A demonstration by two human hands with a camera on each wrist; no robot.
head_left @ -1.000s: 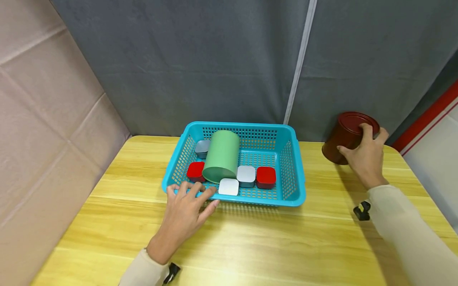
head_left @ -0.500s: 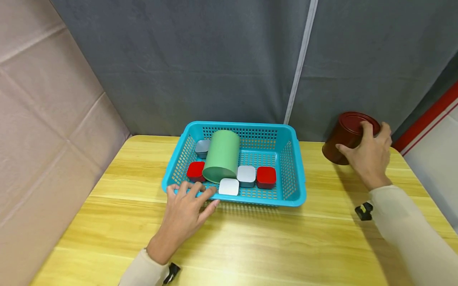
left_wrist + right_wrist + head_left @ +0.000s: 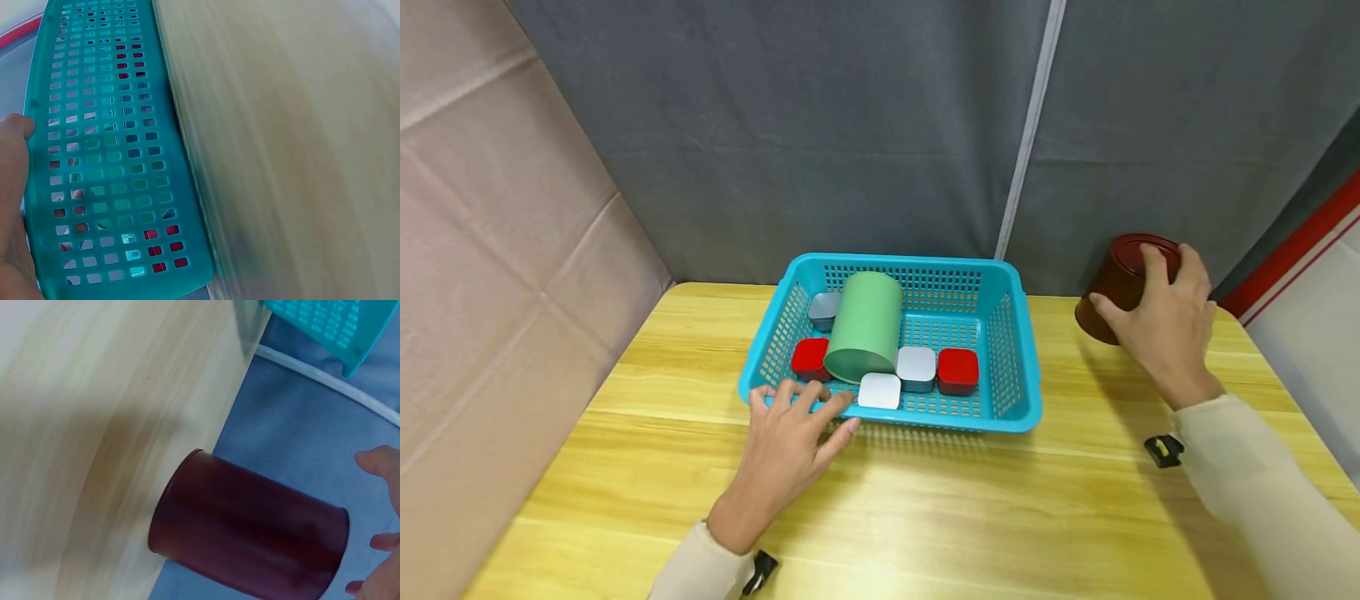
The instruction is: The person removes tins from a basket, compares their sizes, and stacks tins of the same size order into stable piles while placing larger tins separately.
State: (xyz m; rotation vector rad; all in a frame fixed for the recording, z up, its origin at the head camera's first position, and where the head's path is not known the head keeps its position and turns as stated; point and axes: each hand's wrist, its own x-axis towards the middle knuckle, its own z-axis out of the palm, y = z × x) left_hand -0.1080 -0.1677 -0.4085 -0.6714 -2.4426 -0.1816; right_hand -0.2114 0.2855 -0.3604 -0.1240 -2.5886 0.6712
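Observation:
A blue plastic basket [image 3: 1032, 379] with slotted sides sits on the table. My left hand [image 3: 778, 458] holds its near rim, fingers hooked over the edge and thumb on the outer side. In the left wrist view, bits of finger show through the holes of the basket wall [image 3: 181, 212]. A dark red lidded canister [image 3: 1101, 304] stands upright at the back right. My right hand [image 3: 1168, 337] is spread in front of its lid and side. In the right wrist view the fingers [image 3: 378, 462] are apart from the canister [image 3: 250, 528].
Inside the basket lie a green cylinder [image 3: 867, 325], two small red-topped boxes [image 3: 957, 367], and several white or grey-topped ones [image 3: 880, 390]. The wooden table [image 3: 970, 517] meets a grey curtain [image 3: 820, 150] behind. A pinkish cloth wall [image 3: 512, 292] borders the left.
My right hand has come off the canister and shifted slightly toward me, its fingers now in front of it. The left hand, basket and canister have stayed in place.

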